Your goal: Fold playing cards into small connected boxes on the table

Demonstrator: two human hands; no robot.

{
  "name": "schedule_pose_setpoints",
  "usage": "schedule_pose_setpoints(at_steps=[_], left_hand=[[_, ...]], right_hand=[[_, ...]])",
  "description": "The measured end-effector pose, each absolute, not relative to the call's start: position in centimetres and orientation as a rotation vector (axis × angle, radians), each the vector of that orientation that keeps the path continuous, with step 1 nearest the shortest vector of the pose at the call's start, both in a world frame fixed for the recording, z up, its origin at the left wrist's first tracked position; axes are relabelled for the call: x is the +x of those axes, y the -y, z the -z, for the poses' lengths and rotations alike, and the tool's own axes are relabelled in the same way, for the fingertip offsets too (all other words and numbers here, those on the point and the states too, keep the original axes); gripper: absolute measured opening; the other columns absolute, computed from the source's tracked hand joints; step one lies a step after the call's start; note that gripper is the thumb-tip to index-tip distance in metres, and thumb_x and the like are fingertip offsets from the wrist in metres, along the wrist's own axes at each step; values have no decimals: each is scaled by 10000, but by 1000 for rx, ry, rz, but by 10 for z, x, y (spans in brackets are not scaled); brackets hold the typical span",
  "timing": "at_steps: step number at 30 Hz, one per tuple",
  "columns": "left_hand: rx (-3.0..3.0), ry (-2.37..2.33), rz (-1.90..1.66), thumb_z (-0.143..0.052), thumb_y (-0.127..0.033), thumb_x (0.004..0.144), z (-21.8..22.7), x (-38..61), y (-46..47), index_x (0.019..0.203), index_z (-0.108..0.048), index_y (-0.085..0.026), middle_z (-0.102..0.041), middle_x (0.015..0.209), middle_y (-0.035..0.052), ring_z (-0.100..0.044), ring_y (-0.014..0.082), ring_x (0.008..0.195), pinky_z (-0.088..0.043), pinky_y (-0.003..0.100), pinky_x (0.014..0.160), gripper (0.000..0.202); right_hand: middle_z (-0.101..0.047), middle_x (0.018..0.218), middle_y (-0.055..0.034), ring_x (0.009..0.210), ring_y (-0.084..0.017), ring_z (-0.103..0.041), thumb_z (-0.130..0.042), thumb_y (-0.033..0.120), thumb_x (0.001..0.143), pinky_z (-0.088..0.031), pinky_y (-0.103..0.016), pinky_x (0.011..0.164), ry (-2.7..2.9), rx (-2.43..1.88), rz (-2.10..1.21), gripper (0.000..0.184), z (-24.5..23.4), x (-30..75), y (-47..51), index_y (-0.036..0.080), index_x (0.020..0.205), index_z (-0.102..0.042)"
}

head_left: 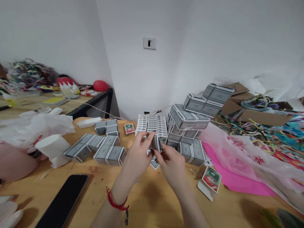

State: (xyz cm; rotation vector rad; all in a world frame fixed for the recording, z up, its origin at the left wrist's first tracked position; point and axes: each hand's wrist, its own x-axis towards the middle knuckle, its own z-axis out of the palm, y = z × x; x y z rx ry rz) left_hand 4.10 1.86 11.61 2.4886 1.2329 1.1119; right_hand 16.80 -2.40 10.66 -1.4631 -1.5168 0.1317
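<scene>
Between my two hands is a small playing-card block point(156, 143) with a grey patterned back. My left hand point(137, 155), with a red string bracelet at the wrist, pinches it from the left and top. The fingers of my right hand point(172, 160) are closed on its right and lower side. Beneath lies a loose playing card point(155, 164), partly hidden by the fingers. Just behind stand white-faced card rows point(152, 123). Larger joined card blocks point(190, 117) are piled to the right, and more card blocks point(110, 152) sit to the left.
An opened card box point(212, 178) lies at right near pink paper point(237, 174) and a plastic bag point(247, 152). Another card box point(129, 128) is at the back. A phone point(63, 202) and a white paper roll point(53, 148) are at left. Cartons point(266, 117) stand far right.
</scene>
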Motion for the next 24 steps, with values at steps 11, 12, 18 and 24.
schedule_pose_setpoints(at_steps=[11,12,18,24], left_hand=[[2199,-1120,-1064,-498,-91,735,-120,43,-13,1313,-343,-304,-359,1311,66,-513,201,1040,-464,365,873,635],[2080,-1037,-1062,-502,-105,738,-122,41,-12,1329,-313,-304,-346,1329,68,-494,204,1076,-469,351,865,652],[1573,-888,-975,-409,-310,851,-134,40,-10,1229,-396,-180,-554,1099,97,-563,156,843,-480,284,678,399],[1781,-1199,-987,-302,-358,895,-123,68,3,975,-427,-193,-573,680,0,-526,142,548,-363,247,499,222]], right_hand=[[-565,498,14,434,-131,-557,-521,373,798,-468,-245,456,1174,-1325,-783,227,-104,171,22,186,671,-543],[-561,504,21,416,-123,-550,-539,392,785,-472,-242,441,1104,-1251,-893,235,-106,173,21,185,674,-528],[-578,536,50,366,-114,-547,-577,444,759,-458,-220,375,1064,-943,-1362,298,-116,178,22,200,870,-447],[-490,392,50,312,-110,-471,-380,580,817,-393,-202,335,1047,-1213,-1122,421,-113,170,26,178,739,-482]])
